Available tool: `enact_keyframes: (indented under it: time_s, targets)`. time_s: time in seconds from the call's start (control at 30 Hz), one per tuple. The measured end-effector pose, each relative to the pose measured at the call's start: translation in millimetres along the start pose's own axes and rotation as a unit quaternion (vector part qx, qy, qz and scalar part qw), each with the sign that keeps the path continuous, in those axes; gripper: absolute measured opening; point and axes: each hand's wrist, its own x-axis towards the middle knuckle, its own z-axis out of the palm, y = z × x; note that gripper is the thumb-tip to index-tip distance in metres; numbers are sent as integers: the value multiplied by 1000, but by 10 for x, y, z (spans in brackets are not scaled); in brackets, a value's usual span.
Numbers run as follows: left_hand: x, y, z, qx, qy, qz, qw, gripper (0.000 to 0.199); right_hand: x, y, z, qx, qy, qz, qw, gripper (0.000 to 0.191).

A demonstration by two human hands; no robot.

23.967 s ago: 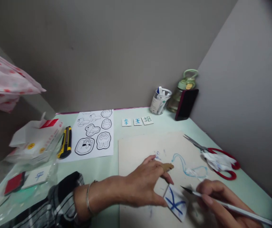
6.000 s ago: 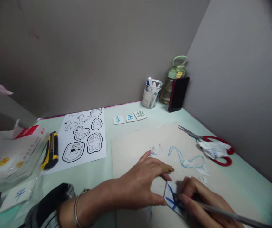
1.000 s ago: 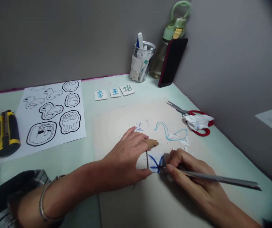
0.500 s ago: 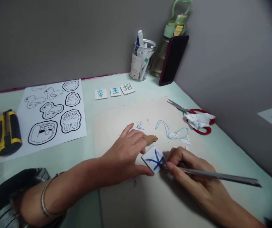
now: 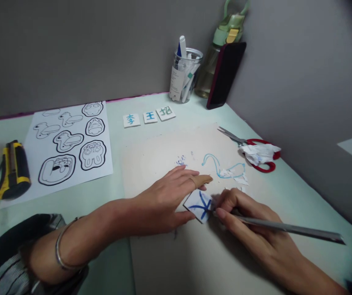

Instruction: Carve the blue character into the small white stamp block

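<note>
A small white square block (image 5: 195, 200) with blue brush-like strokes lies at an angle on the beige mat. My left hand (image 5: 166, 198) steadies it, the thumb at its lower left edge and the fingers along its upper edge. A tan wrap covers one finger. In a pen grip, my right hand (image 5: 256, 231) holds a long slim metal craft knife (image 5: 296, 229). Its front end points at the block's right side; the fingers mostly hide the tip. Beyond the hands, a blue swan outline (image 5: 209, 156) is drawn on the mat (image 5: 163, 270), with white scraps (image 5: 233, 176) over part of it.
Red-handled scissors (image 5: 266, 167) with crumpled paper (image 5: 260, 153) lie at right. Behind stand a cup of markers (image 5: 177, 84), a green bottle (image 5: 205, 73) and a phone (image 5: 227, 76). Three lettered tiles (image 5: 149, 117), a sheet of drawings (image 5: 99, 174) and a yellow-black cutter (image 5: 16, 172) lie left.
The fingers of my left hand have moved right and lie closer together along the block's upper edge. The knife in my right hand has shifted slightly right, its front end nearer the block's edge.
</note>
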Motion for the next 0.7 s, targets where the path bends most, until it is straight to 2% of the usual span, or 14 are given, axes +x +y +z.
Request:
enact_keyframes:
  time_s: [0.27,0.5,0.7]
  targets:
    - [13,-40,21,-23,28,27,999,66,-47,-5,-18,-6,-16,12,1000,25]
    - [-5,-26,50,-24,42,5,999,67,-20,-21,7,-16,23,-16,999,24]
    - [-12,-20,82,-16,58,6,998,65,-53,7,28,-22,22,-13,999,22]
